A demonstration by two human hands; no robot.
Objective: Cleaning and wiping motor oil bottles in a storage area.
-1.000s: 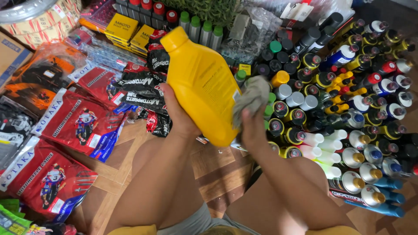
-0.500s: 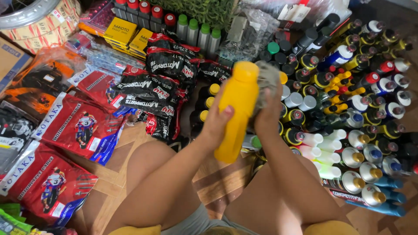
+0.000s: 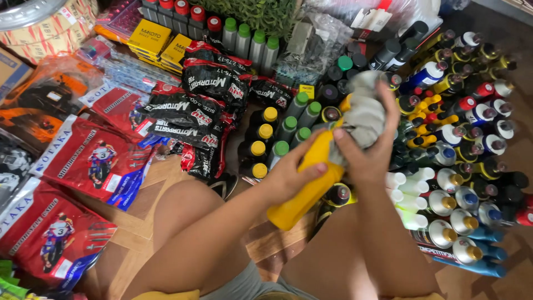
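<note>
Head view, one yellow bottle (image 3: 308, 180), one grey cloth (image 3: 363, 114)

Sitting hemmed in on the wooden floor (image 3: 139, 233); bare planks showing only between the knees and beside the left thigh, giving the sole open strip for reaching down. Crowding the right side, rows of capped bottles and cans (image 3: 461, 144), packed cap to cap, leaving no gap to slip through; blocking straight ahead, dark bottles with yellow and green caps (image 3: 272, 139), just beyond the yellow bottle (image 3: 308, 183) held up by both hands with a grey cloth (image 3: 363, 114). Piling up ahead-left, black wrapped tyres (image 3: 194, 111); covering the left floor, red flat packets (image 3: 83, 161), overlapping, low enough to pass over.
</note>
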